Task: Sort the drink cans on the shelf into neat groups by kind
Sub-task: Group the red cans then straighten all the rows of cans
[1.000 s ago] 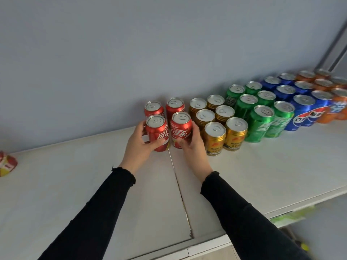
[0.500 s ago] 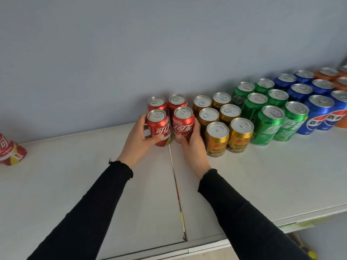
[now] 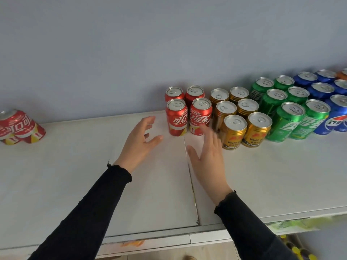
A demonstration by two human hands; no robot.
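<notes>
Several red cola cans (image 3: 177, 117) stand in a tight block against the wall on the white shelf (image 3: 75, 175). To their right stand gold cans (image 3: 234, 131), then green cans (image 3: 287, 121), then blue cans (image 3: 336, 113), each kind in its own rows. Two more red cans (image 3: 19, 126) sit far left, apart from the block. My left hand (image 3: 139, 141) hovers open just left of the red block. My right hand (image 3: 208, 154) is open in front of it, touching nothing.
A seam (image 3: 191, 177) runs front to back across the shelf between my hands. An orange can (image 3: 342, 75) shows at the far right edge. The shelf's front edge (image 3: 169, 239) lies near my forearms. The grey wall rises right behind the cans.
Both hands have let go of the two front red cans and pulled back toward me, fingers spread. The view has swung left, showing the two red cans at far left.
</notes>
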